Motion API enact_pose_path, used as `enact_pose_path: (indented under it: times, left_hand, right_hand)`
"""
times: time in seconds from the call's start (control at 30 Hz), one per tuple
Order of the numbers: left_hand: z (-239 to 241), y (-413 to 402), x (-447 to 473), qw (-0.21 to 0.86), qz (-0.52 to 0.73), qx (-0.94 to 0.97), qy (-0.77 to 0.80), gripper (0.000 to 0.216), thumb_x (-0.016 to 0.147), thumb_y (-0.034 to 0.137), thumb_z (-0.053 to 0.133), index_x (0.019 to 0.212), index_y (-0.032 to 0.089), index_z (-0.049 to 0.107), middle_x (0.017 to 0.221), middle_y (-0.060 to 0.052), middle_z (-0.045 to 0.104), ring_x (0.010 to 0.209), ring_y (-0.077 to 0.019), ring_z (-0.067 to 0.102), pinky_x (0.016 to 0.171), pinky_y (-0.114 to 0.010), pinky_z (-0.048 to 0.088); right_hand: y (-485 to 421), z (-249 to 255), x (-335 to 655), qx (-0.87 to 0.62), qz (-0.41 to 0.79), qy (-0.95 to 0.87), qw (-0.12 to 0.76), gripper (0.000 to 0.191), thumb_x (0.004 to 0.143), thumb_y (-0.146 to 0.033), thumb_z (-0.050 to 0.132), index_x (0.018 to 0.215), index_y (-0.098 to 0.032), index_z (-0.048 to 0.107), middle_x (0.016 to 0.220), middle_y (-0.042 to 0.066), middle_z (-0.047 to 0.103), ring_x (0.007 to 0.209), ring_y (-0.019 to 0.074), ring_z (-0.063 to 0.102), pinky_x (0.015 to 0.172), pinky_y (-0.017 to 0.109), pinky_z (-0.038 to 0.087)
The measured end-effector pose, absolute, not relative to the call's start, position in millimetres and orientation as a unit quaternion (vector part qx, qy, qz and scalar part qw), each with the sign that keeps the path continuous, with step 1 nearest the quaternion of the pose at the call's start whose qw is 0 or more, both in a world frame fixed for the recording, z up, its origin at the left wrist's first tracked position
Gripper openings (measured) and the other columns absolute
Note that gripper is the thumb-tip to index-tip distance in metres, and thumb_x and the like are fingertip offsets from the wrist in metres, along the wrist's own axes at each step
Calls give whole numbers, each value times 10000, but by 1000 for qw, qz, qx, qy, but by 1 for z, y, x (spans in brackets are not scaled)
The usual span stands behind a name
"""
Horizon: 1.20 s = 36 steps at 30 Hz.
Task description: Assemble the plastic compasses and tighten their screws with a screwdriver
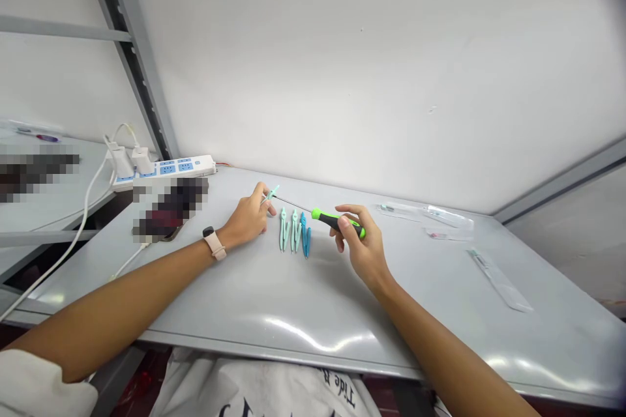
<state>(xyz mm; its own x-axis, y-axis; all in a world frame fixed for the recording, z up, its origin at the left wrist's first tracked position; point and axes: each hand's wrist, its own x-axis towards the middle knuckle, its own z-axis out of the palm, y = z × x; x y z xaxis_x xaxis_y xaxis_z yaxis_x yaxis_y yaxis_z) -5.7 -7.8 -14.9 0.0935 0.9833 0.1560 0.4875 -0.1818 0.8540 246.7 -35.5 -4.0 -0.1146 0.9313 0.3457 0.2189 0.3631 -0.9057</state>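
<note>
My left hand (250, 216), with a pink-banded watch at the wrist, pinches a mint-green drawing compass (273, 192) above the grey table. In my right hand (360, 241) is a screwdriver (337, 221) with a black and bright green handle. Its thin shaft points left, and the tip meets or nearly meets the held compass; which of the two I cannot tell. Below and between my hands lie two mint-green compasses (284, 231) and, to their right, a blue compass (306, 236), side by side. My left fingers partly cover the held compass.
Several clear plastic sleeves (499, 280) lie on the table (235, 300) at the right. A white power strip (180, 167) with plugged-in chargers stands at the back left, beside a blurred-out dark object (173, 208). A white cable (88, 208) hangs at far left. The wall (342, 78) bounds the back.
</note>
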Motion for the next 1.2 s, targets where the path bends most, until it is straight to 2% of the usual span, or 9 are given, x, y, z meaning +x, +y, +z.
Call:
enact_pose_path:
  times: [0.1, 0.2, 0.43, 0.7, 0.8, 0.9, 1.03, 1.1, 1.2]
  left_hand:
    - [-14, -9, -5, 322, 381, 666, 554, 73, 965, 259, 409, 1024, 254, 366, 886, 5, 728, 426, -114, 564, 547, -291, 487]
    - [-13, -9, -5, 324, 379, 665, 555, 63, 970, 268, 399, 1024, 256, 369, 905, 0, 730, 431, -118, 570, 552, -298, 490]
    - [-15, -8, -5, 320, 383, 668, 552, 63, 974, 281, 401, 1019, 256, 364, 898, -3, 731, 432, -118, 569, 544, -291, 490]
    - [-13, -9, -3, 313, 377, 674, 552, 54, 974, 257, 388, 1022, 255, 363, 877, 11, 723, 429, -114, 559, 572, -293, 491]
    - [-13, -9, -4, 314, 377, 673, 553, 53, 974, 257, 388, 1022, 254, 366, 878, 8, 726, 429, -116, 561, 567, -293, 490]
    - [-13, -9, -4, 313, 377, 674, 553, 52, 972, 258, 394, 1017, 255, 366, 877, 9, 727, 426, -116, 559, 566, -292, 489]
    - [-14, -9, -4, 311, 376, 676, 552, 44, 978, 271, 395, 1010, 255, 370, 893, 5, 735, 429, -115, 561, 565, -291, 485]
    - [-14, -9, -4, 314, 377, 674, 552, 44, 975, 266, 397, 1011, 255, 374, 896, 2, 736, 432, -117, 564, 564, -295, 483]
    - [-13, -9, -3, 319, 377, 671, 553, 50, 972, 261, 400, 1017, 254, 380, 898, 0, 732, 433, -120, 562, 559, -302, 478]
  right_hand:
    - [-36, 0, 244, -445, 367, -645, 501, 476, 967, -688, 503, 1033, -224, 587, 610, -13, 618, 461, 134, 468, 483, 297, 397]
    - [-36, -2, 244, -448, 365, -638, 509, 436, 969, -654, 531, 1034, -227, 586, 608, -23, 606, 443, 126, 450, 469, 292, 376]
    - [-33, -14, 249, -432, 315, -662, 525, 314, 894, -443, 706, 1125, -256, 606, 820, 2, 598, 636, 154, 559, 575, 297, 435]
    - [-34, -13, 248, -430, 322, -647, 542, 293, 859, -430, 734, 1073, -254, 637, 959, 52, 643, 720, 173, 599, 589, 313, 467]
    - [-34, -11, 248, -435, 332, -645, 533, 326, 857, -478, 741, 1062, -250, 630, 902, 37, 648, 665, 162, 586, 569, 308, 462]
    - [-34, -8, 247, -447, 344, -639, 522, 373, 888, -549, 707, 1082, -247, 608, 751, -6, 624, 562, 144, 542, 533, 298, 448]
    - [-35, -4, 244, -470, 363, -623, 509, 421, 932, -645, 604, 1002, -230, 604, 562, -42, 567, 437, 117, 424, 457, 273, 356]
    - [-35, -4, 243, -476, 358, -616, 515, 418, 923, -639, 620, 991, -226, 612, 566, -36, 570, 447, 118, 429, 455, 270, 339]
    - [-34, -7, 244, -475, 331, -615, 536, 387, 879, -582, 706, 1018, -231, 624, 691, -1, 619, 534, 138, 515, 491, 279, 383]
